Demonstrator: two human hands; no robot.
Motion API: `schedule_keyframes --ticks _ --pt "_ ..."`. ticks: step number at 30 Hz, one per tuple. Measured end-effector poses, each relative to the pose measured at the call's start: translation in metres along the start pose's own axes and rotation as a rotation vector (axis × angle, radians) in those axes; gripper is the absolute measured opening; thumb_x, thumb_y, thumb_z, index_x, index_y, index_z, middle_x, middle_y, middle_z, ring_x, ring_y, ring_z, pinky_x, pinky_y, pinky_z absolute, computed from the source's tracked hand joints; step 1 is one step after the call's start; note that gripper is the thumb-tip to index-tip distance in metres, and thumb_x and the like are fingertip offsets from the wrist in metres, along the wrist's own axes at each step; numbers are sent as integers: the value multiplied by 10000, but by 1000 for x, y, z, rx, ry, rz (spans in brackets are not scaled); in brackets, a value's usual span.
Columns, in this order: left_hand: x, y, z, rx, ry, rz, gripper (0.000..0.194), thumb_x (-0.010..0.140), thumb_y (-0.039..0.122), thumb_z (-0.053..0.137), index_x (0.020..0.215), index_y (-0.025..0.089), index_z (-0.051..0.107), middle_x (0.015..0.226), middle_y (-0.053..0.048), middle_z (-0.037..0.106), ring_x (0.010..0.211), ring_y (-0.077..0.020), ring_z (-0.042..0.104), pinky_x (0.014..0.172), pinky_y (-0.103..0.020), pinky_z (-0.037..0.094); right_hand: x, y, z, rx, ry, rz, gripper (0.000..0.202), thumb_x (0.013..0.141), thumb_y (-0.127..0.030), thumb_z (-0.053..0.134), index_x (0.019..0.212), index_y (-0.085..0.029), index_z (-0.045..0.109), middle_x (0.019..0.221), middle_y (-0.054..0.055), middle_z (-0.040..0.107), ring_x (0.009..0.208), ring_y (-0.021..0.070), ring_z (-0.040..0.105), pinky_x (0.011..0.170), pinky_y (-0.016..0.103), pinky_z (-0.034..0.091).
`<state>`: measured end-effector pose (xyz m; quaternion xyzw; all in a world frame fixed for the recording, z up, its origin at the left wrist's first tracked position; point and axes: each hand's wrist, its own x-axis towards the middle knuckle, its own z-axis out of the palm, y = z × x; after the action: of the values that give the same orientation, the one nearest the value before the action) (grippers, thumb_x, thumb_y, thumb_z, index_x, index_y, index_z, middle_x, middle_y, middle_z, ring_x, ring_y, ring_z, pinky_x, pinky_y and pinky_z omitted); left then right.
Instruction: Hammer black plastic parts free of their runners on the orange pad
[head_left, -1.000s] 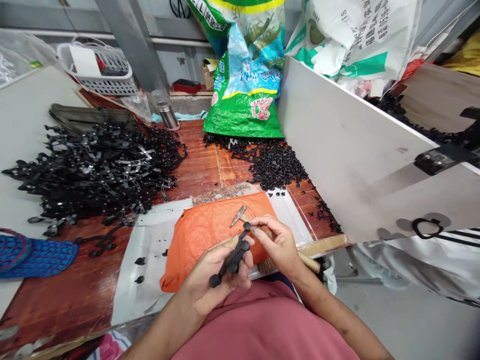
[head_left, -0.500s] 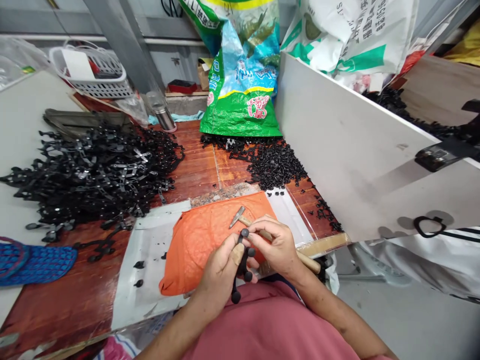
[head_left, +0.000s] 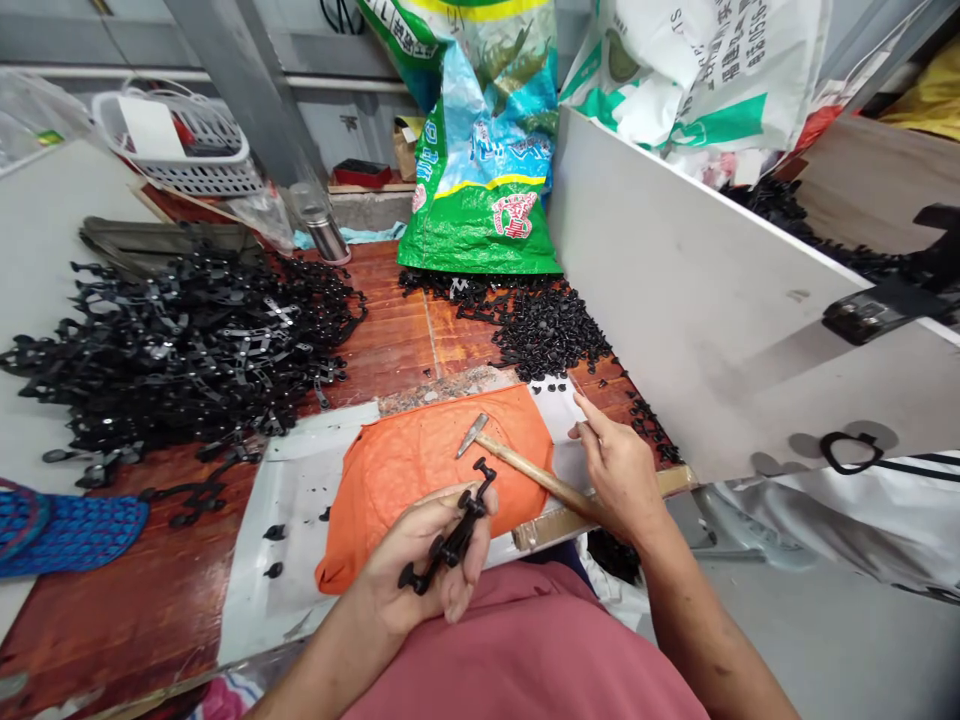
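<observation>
In my left hand [head_left: 397, 545] lies a black jointed part [head_left: 455, 540] with several round knobs; the fingers are curled round it, one end poking up above them. My right hand [head_left: 625, 462] is away from the part, with its index finger stretched toward a few small black pegs [head_left: 551, 388] at the near edge of a pile. Nothing shows between its fingers. A hammer [head_left: 536, 478] rests on the orange cloth pad [head_left: 397, 450], its handle end hidden behind my right hand and wrist.
A large heap of black jointed parts [head_left: 187, 350] covers the table's left side. A peg pile [head_left: 551, 325] sits below a green bag [head_left: 480, 230]. A white panel [head_left: 720, 300] stands on the right. A blue woven item [head_left: 75, 530] lies at the left edge.
My right hand has left the black part and moved right and forward, its index finger now stretched out. My left hand has lowered and shifted left, its palm turned up with the part.
</observation>
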<state>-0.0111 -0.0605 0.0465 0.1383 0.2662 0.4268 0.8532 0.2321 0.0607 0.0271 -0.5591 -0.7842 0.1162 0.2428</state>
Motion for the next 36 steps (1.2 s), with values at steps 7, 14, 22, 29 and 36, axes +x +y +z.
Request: schedule_keyframes --ticks 7,14,22,29,36 --pt "8 -1 2 -7 74 -4 212 904 337 604 993 146 624 598 -32 688 356 -114 581 357 -175 469 -25 -2 1 54 -180 -189 322 1007 -236 485 1218 -182 721 1090 115 775 950 254 729 855 376 548" --pt "8 -2 4 305 257 3 496 917 576 538 1151 144 607 618 -34 677 364 -122 533 375 -208 412 -23 -15 3 134 -172 -254 254 1013 -218 502 1115 -209 735 1006 92 772 903 231 708 841 377 531" --pt "9 13 -29 1796 828 226 370 1004 389 357 1027 216 683 813 -73 724 800 -243 667 675 -299 406 -41 -1 17 -239 -395 -169 83 956 -293 615 985 -220 642 858 59 700 768 221 654 675 299 430" --pt "29 0 -50 2205 847 210 372 1033 368 343 1003 212 679 843 -86 721 828 -233 671 694 -301 371 -43 6 -1 -19 -470 -14 230 974 -242 517 1185 -256 608 837 12 749 744 230 713 631 283 448" --pt "30 -5 -53 2262 892 284 448 1036 422 330 997 209 722 794 -106 703 779 -241 643 682 -324 346 -57 1 -7 144 -358 -116 452 1003 -255 507 1443 -342 562 1165 25 767 899 217 751 723 290 544"
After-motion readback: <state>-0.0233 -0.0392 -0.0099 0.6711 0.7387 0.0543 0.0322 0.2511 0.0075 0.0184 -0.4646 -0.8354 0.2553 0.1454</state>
